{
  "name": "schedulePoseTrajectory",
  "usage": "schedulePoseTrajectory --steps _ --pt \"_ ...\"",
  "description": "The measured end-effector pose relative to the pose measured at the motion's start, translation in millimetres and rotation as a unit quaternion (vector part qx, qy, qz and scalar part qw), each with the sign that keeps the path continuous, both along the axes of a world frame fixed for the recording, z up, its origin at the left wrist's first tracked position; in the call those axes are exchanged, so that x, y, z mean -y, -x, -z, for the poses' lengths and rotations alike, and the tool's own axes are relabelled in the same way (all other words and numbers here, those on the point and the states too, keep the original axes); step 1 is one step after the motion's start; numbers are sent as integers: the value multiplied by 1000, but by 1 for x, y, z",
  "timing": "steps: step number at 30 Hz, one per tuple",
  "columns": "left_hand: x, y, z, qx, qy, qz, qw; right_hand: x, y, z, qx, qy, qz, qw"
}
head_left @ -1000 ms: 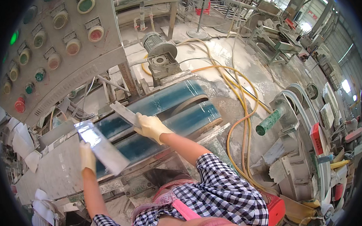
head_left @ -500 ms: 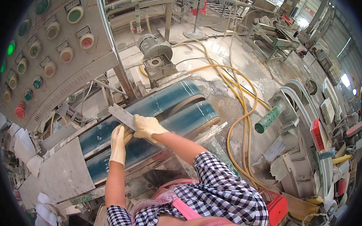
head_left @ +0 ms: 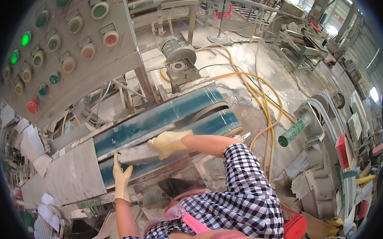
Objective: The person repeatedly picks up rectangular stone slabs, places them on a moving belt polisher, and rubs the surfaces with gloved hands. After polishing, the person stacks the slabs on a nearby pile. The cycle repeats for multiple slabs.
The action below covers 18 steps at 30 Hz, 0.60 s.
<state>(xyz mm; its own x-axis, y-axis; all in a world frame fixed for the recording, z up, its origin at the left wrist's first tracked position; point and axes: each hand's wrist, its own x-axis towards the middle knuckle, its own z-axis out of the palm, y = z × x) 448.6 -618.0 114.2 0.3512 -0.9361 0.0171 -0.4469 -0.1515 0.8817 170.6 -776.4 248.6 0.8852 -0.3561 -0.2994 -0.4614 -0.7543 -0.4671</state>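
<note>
A flat grey strip, like a piece of stone or tile (head_left: 138, 155), is held low over two blue conveyor belts (head_left: 157, 108) and is slightly blurred. My right hand (head_left: 170, 143), in a cream rubber glove, is closed on its right part. At its left end is my left hand (head_left: 122, 177), gloved the same way, with thumb and fingers spread around the corner. The strip lies roughly along the belts. Part of its right side is hidden by my right hand and forearm.
A grey metal plate (head_left: 67, 174) adjoins the belts at left. Above it stands a control panel (head_left: 83, 51) with lit green buttons. A motor (head_left: 178, 56) sits beyond the belts. Yellow hoses (head_left: 258, 96) cross the floor; a green-handled roller (head_left: 294, 132) stands at right.
The strip has turned from slanting across the belts to lying more along them. My right hand has moved right, and my left hand has shifted down to the strip's left end.
</note>
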Motion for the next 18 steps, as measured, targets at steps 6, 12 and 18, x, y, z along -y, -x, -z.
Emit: schedulePoseTrajectory --steps 6,12,18 --pt "-5 29 -33 -341 -15 31 940 -15 9 -22 -4 15 -43 999" --pt "-2 36 -56 -325 -70 19 943 -44 74 -31 278 234 42 931" --pt "-6 34 -30 -376 -37 13 926 -60 121 63 357 -212 493 765"
